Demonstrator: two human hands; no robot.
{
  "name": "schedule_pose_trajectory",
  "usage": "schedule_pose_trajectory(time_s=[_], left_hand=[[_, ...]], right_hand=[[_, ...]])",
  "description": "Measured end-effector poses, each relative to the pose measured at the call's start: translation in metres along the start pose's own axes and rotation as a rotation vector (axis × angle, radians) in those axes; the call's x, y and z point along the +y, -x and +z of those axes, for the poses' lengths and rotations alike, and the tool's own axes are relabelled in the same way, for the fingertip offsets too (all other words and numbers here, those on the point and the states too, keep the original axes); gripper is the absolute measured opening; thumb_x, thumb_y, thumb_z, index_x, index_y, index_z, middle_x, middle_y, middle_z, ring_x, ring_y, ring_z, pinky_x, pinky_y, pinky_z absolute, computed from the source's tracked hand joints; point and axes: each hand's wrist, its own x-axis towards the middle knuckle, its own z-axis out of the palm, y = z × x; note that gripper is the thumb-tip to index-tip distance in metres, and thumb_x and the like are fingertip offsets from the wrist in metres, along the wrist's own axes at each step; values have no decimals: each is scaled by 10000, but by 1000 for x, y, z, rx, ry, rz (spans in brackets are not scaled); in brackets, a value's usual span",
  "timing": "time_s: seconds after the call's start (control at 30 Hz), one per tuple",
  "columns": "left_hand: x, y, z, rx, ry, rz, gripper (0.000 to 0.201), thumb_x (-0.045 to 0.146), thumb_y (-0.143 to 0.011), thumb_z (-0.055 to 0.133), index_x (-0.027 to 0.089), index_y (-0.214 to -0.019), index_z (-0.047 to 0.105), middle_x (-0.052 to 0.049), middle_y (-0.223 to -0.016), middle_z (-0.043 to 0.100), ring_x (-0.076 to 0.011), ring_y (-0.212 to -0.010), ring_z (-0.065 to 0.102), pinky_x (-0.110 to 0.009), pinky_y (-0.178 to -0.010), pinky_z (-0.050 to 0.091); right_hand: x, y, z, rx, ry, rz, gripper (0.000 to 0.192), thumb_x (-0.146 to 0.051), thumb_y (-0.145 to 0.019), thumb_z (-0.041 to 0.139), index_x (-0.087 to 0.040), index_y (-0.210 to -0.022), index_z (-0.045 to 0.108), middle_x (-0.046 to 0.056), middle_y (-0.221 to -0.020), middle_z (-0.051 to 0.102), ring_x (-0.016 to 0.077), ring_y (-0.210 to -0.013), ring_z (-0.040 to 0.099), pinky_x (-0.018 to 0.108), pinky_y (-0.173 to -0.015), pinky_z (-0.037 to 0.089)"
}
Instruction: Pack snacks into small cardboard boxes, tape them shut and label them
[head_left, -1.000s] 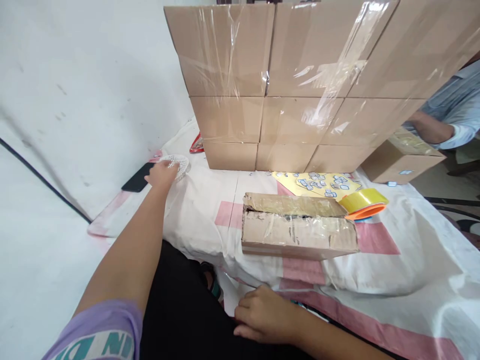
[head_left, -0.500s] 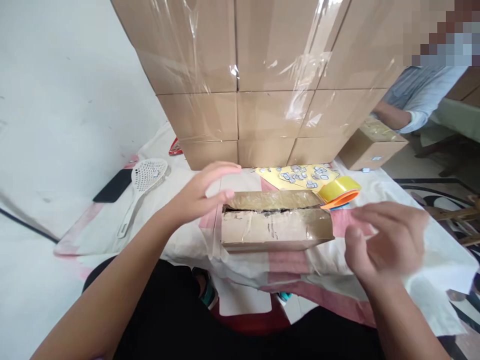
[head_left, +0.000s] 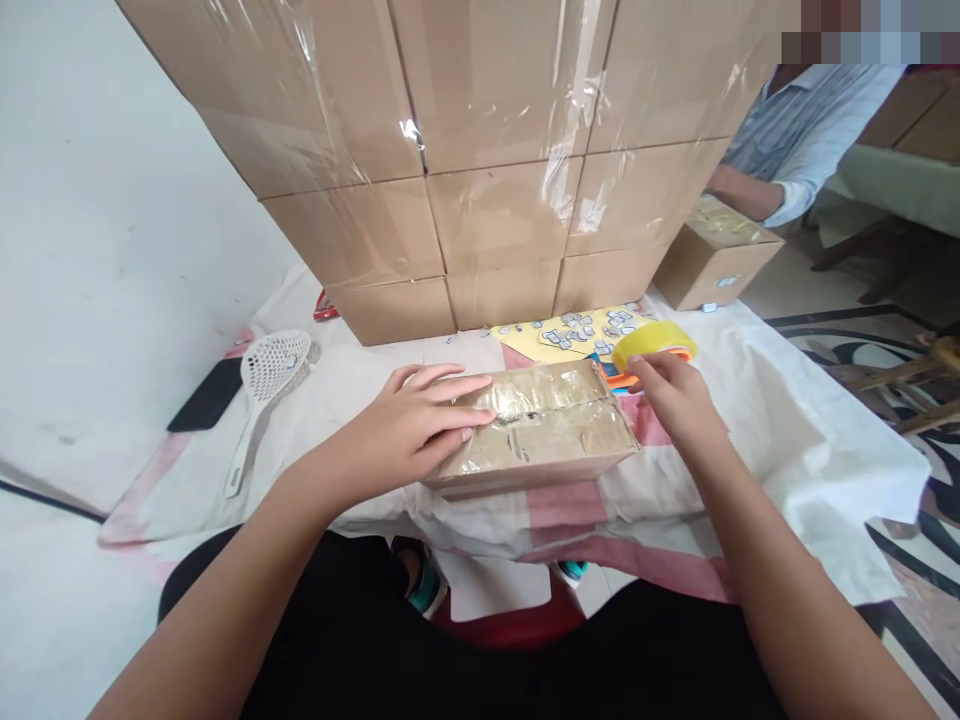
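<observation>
A tall wall of stacked cartons point(head_left: 480, 150) wrapped in clear film stands at the back of the cloth-covered bench point(head_left: 787, 430), and in front of it lies the small taped box point(head_left: 536, 425). The left hand point(head_left: 409, 430) rests flat on the box with fingers spread and released, holding it steady. The right hand point(head_left: 671, 400) closes its fingers on the yellow tape roll point(head_left: 652, 345) just beside the box; a white slotted spoon point(head_left: 266, 385) lies well apart at the left.
</observation>
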Motion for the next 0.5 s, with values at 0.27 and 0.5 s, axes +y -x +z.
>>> schedule_pose_trajectory(time_s=[0.27,0.5], left_hand=[[16,5,1,-13,-121,-1,602,662,-832,674,312,-1321,662,-26,-1612,428,-367,-1456,366,-596,-1176,254],[17,3,11,45,-227,4,523,483,-906,616,272,-1384,602,-35,-1584,470,-319,-1424,430,-535,-1138,318]], right_hand=[[23,-13,9,230,-206,-67,207,-401,-800,648,-206,-856,607,49,-871,684,235,-854,662,395,-793,537],[42,-37,17,241,-485,-45,328,-425,-752,722,-214,-971,599,53,-1032,706,247,-981,679,421,-910,554]])
